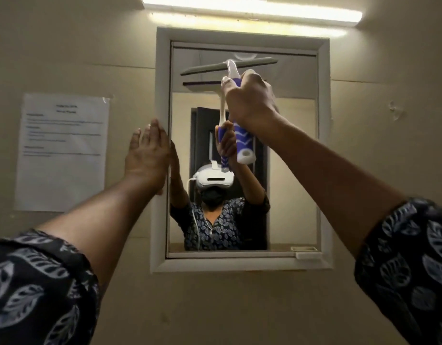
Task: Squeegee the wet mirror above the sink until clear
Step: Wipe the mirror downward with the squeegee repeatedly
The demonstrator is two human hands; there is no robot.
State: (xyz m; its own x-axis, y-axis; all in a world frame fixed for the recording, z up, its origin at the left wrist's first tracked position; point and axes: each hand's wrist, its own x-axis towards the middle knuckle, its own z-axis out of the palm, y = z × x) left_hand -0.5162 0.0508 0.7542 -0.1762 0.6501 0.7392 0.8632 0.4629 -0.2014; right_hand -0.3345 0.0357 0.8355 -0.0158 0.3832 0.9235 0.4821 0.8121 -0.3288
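Our R hand (250, 103) grips the squeegee (242, 141) by its handle, blade up near top of the mirror (289, 170). L hand (147, 155) flat, fingers straight, against left side of the frame (162, 95).

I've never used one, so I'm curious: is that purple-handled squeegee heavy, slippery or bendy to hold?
Probably light: the right hand alone holds the squeegee up high. The white wavy marks on its purple part may be ridges, which would likely resist slipping. Its blade looks straight from end to end, so the head seems fairly stiff.
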